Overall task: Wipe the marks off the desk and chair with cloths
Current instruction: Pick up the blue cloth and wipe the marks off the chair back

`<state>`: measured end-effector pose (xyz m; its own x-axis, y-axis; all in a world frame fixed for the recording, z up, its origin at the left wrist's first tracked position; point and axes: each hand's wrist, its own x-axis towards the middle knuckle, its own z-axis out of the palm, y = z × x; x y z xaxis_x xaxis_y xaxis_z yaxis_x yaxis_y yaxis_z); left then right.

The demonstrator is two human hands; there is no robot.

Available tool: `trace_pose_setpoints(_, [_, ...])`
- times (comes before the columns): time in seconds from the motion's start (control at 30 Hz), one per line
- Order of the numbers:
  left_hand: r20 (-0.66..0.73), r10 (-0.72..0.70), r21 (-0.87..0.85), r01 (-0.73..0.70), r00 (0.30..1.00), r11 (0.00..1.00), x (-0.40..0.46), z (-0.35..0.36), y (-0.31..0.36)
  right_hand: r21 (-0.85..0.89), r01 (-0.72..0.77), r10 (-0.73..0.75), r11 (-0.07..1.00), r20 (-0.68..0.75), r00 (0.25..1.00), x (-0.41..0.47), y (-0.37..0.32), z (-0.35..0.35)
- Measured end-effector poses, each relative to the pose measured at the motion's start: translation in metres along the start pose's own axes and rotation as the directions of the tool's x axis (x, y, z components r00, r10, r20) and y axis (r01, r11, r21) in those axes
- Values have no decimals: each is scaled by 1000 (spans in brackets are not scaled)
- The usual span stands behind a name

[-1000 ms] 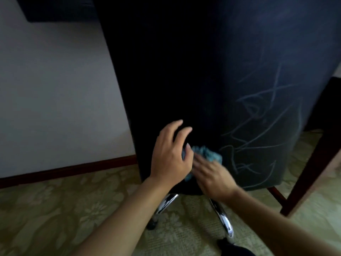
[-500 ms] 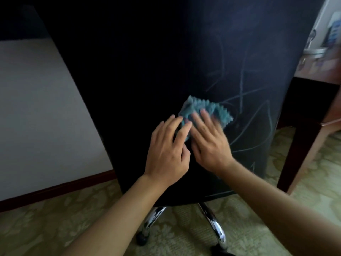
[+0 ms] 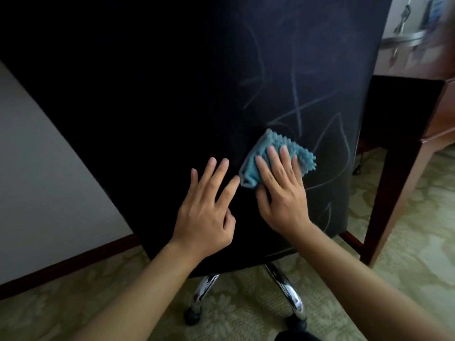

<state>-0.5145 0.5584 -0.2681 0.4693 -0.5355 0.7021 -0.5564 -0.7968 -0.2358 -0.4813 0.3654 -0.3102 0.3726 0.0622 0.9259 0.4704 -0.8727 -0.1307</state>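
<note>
The dark back of an office chair (image 3: pixel 172 107) fills the middle of the head view. Pale chalk-like marks (image 3: pixel 295 99) cross its right half. My right hand (image 3: pixel 280 190) lies flat with straight fingers on a crumpled blue cloth (image 3: pixel 258 153) and presses it against the chair back, just below the marks. My left hand (image 3: pixel 209 205) rests beside it on the chair back with fingers spread, its fingertips close to the cloth's left edge. A wooden desk (image 3: pixel 438 114) stands at the right.
Chrome chair legs (image 3: pixel 283 291) with dark castors stand on a green patterned carpet (image 3: pixel 394 242). A white wall (image 3: pixel 37 168) with a dark skirting board is at the left. Blurred items sit on the desk top at the upper right.
My right hand has slid the cloth up from the chair back's lower edge and then to the right. My left hand has opened and moved apart from the cloth.
</note>
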Motion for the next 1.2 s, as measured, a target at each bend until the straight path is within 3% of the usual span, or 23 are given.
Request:
trace_pose_setpoints(0.1, [-18, 24, 35, -23, 1000, 999, 0, 1, -2, -8, -48, 48, 999, -23, 999, -24, -5, 10])
trace_pose_setpoints(0.27, [-1, 36, 63, -36, 999, 997, -1, 1, 1, 2, -282, 279, 960, 126, 952, -127, -29, 24])
trace_pose_setpoints(0.37, [37, 129, 62, -131, 991, 989, 2, 2, 14, 60, -295, 283, 954, 156, 946, -122, -26, 21])
trace_pose_setpoints(0.47, [96, 290, 23, -294, 952, 956, 17, 6, 32, 77, -270, 264, 960, 82, 961, -83, -5, 5])
trace_pose_setpoints(0.6, [250, 367, 6, -381, 896, 925, 37, 15, 57, 51, -318, 321, 947, -43, 946, -48, 37, -3])
trace_pose_setpoints(0.67, [331, 373, 46, -410, 867, 911, 39, 22, 64, 56, -431, 433, 901, -27, 901, -76, 36, 3])
trace_pose_setpoints(0.77, [425, 356, 115, -439, 833, 891, 35, 28, 60, 24, -635, 631, 772, 88, 770, -146, 9, 16])
trace_pose_setpoints(0.9, [472, 370, 111, -470, 800, 876, 36, 32, 50, -37, -596, 592, 802, 186, 784, -162, 10, 14])
trace_pose_setpoints(1.0, [492, 371, 77, -464, 787, 882, 35, 32, 51, 12, -621, 618, 784, 82, 782, -112, 35, 3])
trace_pose_setpoints(1.1, [494, 377, 63, -465, 783, 883, 35, 34, 50, 123, -694, 702, 709, -34, 711, -70, 69, -7])
trace_pose_setpoints(1.2, [497, 396, 44, -478, 772, 877, 38, 35, 50, 197, -749, 768, 632, -34, 639, -83, 68, 2])
